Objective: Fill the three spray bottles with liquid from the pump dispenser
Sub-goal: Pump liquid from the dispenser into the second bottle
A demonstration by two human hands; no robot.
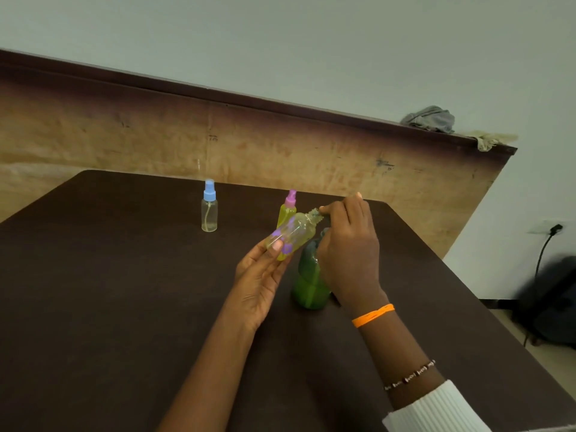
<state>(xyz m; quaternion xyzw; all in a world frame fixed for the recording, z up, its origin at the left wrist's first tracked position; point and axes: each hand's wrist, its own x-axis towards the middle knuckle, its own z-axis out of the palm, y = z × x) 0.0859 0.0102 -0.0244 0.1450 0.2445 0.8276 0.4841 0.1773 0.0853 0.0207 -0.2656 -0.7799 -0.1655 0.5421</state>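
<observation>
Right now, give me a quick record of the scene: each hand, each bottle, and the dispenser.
left hand: holds the flowered bottle, tilted, neck open
right hand: at that bottle's neck; grip unclear
green dispenser: upright on the table, partly hidden by the right hand
blue-capped bottle: upright, capped, nearly empty
pink-capped bottle: upright, capped, yellow-tinted; fill level unclear

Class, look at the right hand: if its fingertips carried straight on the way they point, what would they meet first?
The right hand points up-left, so probably the threaded neck of the tilted bottle that the left hand holds, then perhaps the pink-capped bottle; depth is unclear.
</observation>
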